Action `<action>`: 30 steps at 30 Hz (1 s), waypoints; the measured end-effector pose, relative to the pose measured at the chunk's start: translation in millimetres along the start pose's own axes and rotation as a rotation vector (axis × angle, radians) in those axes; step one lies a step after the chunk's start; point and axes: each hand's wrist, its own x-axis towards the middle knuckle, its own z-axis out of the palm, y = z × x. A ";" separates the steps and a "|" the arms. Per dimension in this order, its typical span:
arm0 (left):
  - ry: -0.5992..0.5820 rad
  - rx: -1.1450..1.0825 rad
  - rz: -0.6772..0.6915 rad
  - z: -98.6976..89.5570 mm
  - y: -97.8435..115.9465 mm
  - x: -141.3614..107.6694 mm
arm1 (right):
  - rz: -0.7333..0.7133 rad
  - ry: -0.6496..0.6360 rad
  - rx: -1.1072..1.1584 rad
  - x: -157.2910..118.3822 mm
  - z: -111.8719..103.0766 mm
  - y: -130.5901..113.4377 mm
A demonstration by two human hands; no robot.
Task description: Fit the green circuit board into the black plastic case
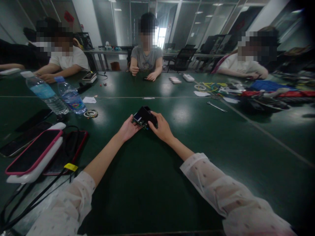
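Over the middle of the green table (137, 183), my left hand (128, 128) grips the left edge of a small circuit board (138, 119), with its fingers partly underneath. Green edges and small parts show along the board's near side. A flat black rectangular piece (147, 115) lies tilted across the board's right part. My right hand (161, 127) is closed around the right side of that black piece, thumb at the near edge and fingers over the far edge. Whether the piece is fixed to the board I cannot tell.
On the left are two water bottles (48, 95), a red-rimmed phone (34, 152) on a white block, more phones and black cables (36, 205). A wrench (216, 107) and a pile of cables and tools (265, 93) lie right. Several people sit around the table.
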 end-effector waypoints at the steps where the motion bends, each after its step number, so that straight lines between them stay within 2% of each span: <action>1: 0.003 0.000 0.004 0.6 0.0 -0.2 | 0.004 -0.001 0.003 0.1 0.7 0.9; 10: 0.030 0.005 0.003 6.8 0.4 -3.1 | 0.048 -0.010 0.058 0.7 6.7 10.2; 30: 0.024 0.005 0.007 3.9 -0.5 -1.3 | 0.061 -0.010 0.056 0.7 2.4 4.5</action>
